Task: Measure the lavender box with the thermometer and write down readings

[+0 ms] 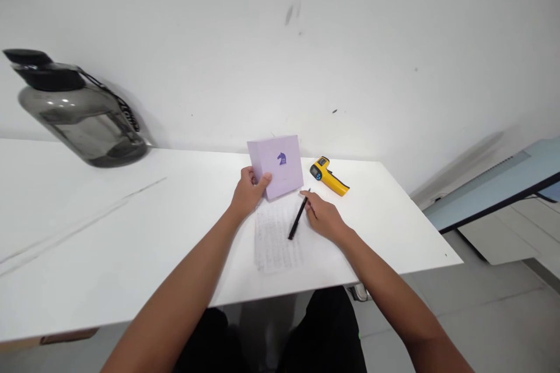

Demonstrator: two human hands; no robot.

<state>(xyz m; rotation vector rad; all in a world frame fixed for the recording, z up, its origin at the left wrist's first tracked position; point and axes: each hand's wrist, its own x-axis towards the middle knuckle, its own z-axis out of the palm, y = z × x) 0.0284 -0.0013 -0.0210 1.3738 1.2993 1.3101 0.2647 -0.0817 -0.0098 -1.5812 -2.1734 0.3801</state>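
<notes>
A lavender box with a dark purple horse-head mark stands slightly tilted on the white table. My left hand grips its lower left side, thumb on the front and fingers at the side. In my right hand is a black pen, held near its upper end beside the box's lower right corner. The pen slants down to the left over a sheet of paper covered in faint writing, too small to read. Just right of the box lies a yellow and black infrared thermometer.
A large grey translucent bottle with a black lid stands at the left by the wall. The white table ends at the right, near a monitor-like panel. My legs are below the front edge.
</notes>
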